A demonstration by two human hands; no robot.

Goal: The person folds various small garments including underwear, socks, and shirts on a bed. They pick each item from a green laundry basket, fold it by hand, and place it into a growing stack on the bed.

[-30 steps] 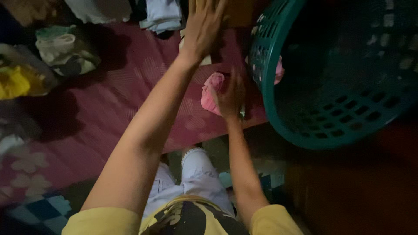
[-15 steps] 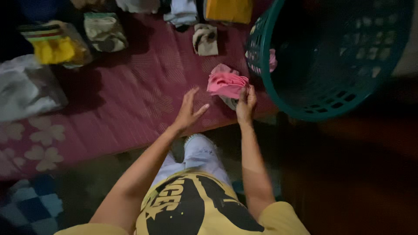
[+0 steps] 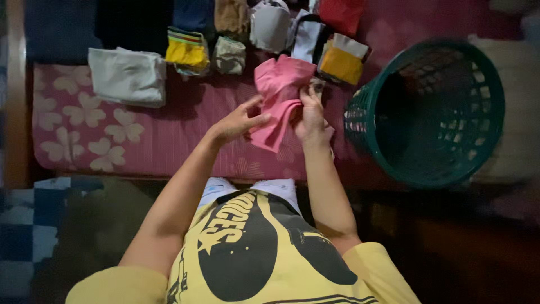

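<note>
I hold a pink garment [image 3: 277,93] up in front of me with both hands, over a maroon mattress [image 3: 169,146] with pale flower prints. My left hand [image 3: 236,121] pinches the cloth's left edge. My right hand [image 3: 309,115] grips its right side, fingers closed on the fabric. The garment hangs partly crumpled between the two hands. A green plastic laundry basket [image 3: 433,112] lies tilted on its side just right of my right hand, its mouth toward me.
Folded clothes line the mattress's far side: a white piece [image 3: 128,76], a yellow striped piece [image 3: 187,50], a camouflage piece [image 3: 229,54], a grey one [image 3: 270,25], an orange-yellow one [image 3: 340,62] and a red one [image 3: 343,14]. A blue checkered mat [image 3: 28,225] lies at lower left.
The view pulled back and the basket shifted right. My left hand came down from the far clothes onto the pink garment; both hands have lifted it off the mattress.
</note>
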